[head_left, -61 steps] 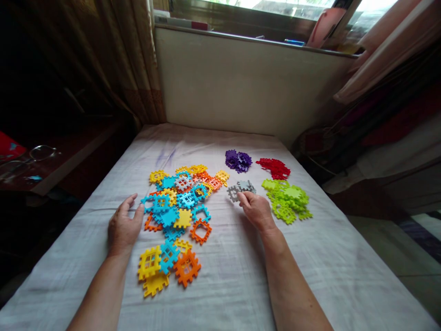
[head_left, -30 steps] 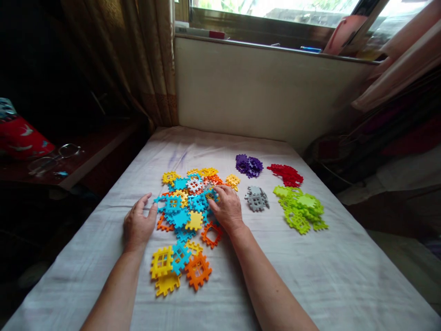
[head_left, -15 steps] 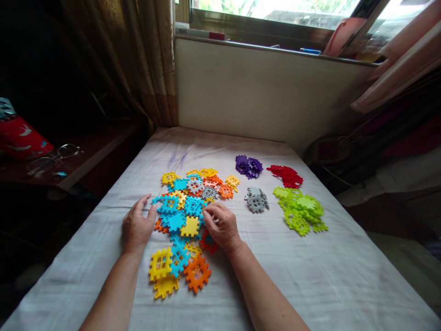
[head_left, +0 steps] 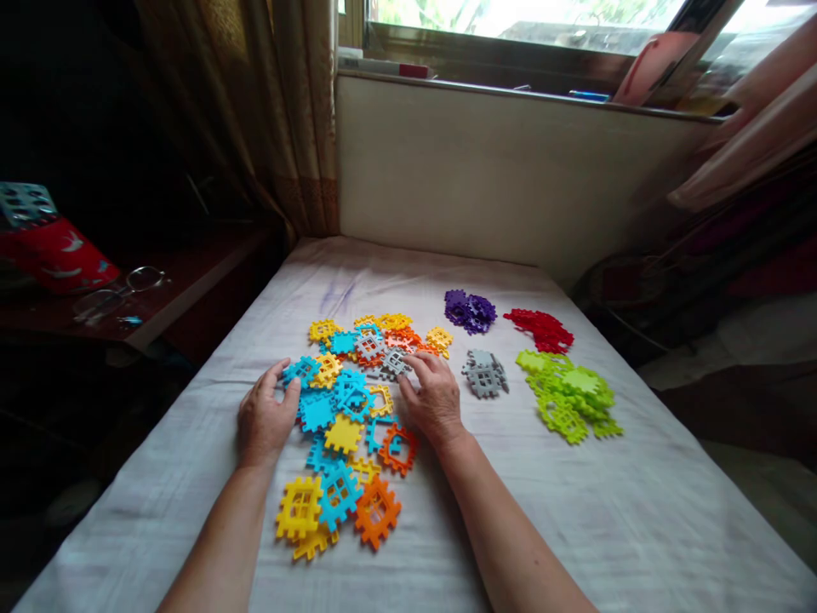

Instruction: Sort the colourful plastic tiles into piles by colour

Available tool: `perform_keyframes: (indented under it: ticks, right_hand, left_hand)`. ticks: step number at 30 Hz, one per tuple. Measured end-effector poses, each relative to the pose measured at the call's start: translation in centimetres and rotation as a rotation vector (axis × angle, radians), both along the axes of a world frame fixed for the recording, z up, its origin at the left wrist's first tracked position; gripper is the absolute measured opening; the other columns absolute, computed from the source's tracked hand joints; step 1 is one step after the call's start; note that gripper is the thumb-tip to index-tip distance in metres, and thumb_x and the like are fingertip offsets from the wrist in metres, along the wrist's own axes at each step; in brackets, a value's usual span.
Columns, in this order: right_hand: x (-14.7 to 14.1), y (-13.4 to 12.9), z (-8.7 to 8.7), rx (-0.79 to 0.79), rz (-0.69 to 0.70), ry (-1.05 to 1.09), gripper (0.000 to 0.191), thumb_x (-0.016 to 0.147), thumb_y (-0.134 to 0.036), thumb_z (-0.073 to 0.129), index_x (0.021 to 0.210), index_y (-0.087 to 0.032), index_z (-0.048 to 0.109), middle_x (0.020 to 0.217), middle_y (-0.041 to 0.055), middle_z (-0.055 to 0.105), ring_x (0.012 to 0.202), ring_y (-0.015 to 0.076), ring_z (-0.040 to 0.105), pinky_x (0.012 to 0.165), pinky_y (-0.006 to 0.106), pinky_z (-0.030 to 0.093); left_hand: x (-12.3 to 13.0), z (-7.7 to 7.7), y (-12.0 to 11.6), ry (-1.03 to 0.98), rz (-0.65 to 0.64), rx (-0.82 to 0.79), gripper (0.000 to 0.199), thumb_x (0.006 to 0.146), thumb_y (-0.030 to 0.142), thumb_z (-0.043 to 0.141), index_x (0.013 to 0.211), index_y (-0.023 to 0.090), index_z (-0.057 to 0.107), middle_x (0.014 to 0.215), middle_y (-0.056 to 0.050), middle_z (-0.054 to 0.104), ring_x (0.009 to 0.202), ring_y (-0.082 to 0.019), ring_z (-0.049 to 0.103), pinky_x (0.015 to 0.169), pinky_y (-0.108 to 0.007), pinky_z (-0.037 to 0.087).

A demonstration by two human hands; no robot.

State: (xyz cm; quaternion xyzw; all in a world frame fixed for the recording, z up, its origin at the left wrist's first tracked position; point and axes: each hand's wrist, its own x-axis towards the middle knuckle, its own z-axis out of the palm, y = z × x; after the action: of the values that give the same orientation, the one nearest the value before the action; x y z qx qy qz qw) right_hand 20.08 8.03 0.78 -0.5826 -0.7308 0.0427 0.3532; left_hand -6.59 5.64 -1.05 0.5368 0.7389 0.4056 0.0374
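OK, R hand (head_left: 435, 402) half-curled at grey pc (head_left: 393, 363), hold unclear: pinch rim, lift vert.; L hand (head_left: 265, 419), nr surface's L edge (head_left: 150, 436), part-open, hold unclear.

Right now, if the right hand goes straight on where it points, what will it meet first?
The right hand would probably meet the grey piece by its fingertips first; whether they already touch is unclear.

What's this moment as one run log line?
left hand: at blue piece | right hand: at gray piece in mixed pile | apart: purple pile, red pile, green pile, gray pile
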Motion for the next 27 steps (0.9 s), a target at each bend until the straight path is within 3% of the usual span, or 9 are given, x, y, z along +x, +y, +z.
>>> perform_keyframes:
  ticks: [3,6,10,14,17,20,24,27]
  right_hand:
    - [0.5,1.3,0.2,-0.064,0.033,-0.137,0.035,0.082,-0.028,0.069,0.116,-0.023,0.070,0.127,0.0087,0.066,0.117,0.0265,0.055,0.101,0.040,0.042]
    - [0.5,1.6,0.1,-0.104,0.094,-0.189,0.023,0.084,-0.027,0.068,0.107,-0.024,0.073,0.120,0.0066,0.069,0.112,0.0252,0.057,0.099,0.040,0.042]
    - [0.6,0.9,-0.2,-0.003,0.069,-0.137,0.018,0.089,-0.024,0.061,0.101,-0.025,0.074,0.117,0.0052,0.070,0.111,0.0236,0.058,0.098,0.037,0.041]
    - [2.5,0.5,0.0,0.066,-0.016,-0.004,0.025,0.096,-0.027,0.049,0.104,-0.023,0.073,0.104,0.0072,0.072,0.096,0.0204,0.062,0.089,0.031,0.045]
    - [5.3,1.1,0.7,0.059,-0.190,0.048,0.030,0.095,-0.031,0.049,0.115,-0.017,0.069,0.091,0.0076,0.073,0.084,0.0207,0.063,0.083,0.031,0.045]
    - [8.1,1.9,1.3,0.032,-0.378,-0.015,0.035,0.091,-0.033,0.054,0.120,-0.017,0.066,0.088,0.0072,0.073,0.085,0.0233,0.062,0.082,0.034,0.042]
    - [10.1,2.4,1.5,-0.027,-0.409,-0.181,0.028,0.089,-0.030,0.052,0.106,-0.020,0.072,0.086,0.0082,0.072,0.088,0.0252,0.058,0.083,0.036,0.038]
    - [10.4,2.2,1.4,-0.028,-0.438,-0.254,0.030,0.089,-0.029,0.050,0.107,-0.019,0.072,0.098,0.0116,0.071,0.096,0.0281,0.055,0.086,0.039,0.037]
  left_hand:
    - [0.0,0.1,0.0,-0.004,0.001,-0.007,0.040,0.084,0.038,0.054,0.118,0.022,0.067,0.117,-0.009,0.073,0.109,-0.024,0.067,0.098,-0.036,0.050]
    - [0.1,0.1,0.0,-0.005,0.006,-0.016,0.040,0.084,0.039,0.053,0.118,0.021,0.067,0.116,-0.010,0.073,0.107,-0.025,0.068,0.097,-0.037,0.051]
    - [0.0,0.2,0.0,-0.003,0.011,-0.021,0.041,0.084,0.040,0.054,0.118,0.021,0.067,0.115,-0.010,0.073,0.105,-0.025,0.069,0.095,-0.038,0.052]
    - [-0.1,0.1,0.1,-0.004,0.010,-0.019,0.041,0.083,0.041,0.053,0.117,0.022,0.067,0.113,-0.010,0.074,0.102,-0.025,0.069,0.093,-0.037,0.052]
    - [-0.2,0.0,0.2,0.004,0.000,-0.009,0.040,0.083,0.040,0.054,0.117,0.023,0.067,0.113,-0.009,0.074,0.101,-0.024,0.069,0.093,-0.036,0.052]
    - [-0.3,-0.2,0.2,0.008,0.002,0.006,0.038,0.084,0.040,0.055,0.116,0.024,0.067,0.113,-0.008,0.074,0.100,-0.024,0.069,0.092,-0.035,0.052]
    - [-0.3,-0.3,0.2,0.003,0.007,0.013,0.038,0.084,0.040,0.056,0.116,0.025,0.068,0.112,-0.008,0.074,0.100,-0.024,0.069,0.091,-0.036,0.053]
    - [-0.3,-0.3,0.2,-0.005,0.002,0.011,0.038,0.084,0.039,0.056,0.117,0.024,0.067,0.112,-0.008,0.074,0.100,-0.024,0.069,0.092,-0.037,0.052]
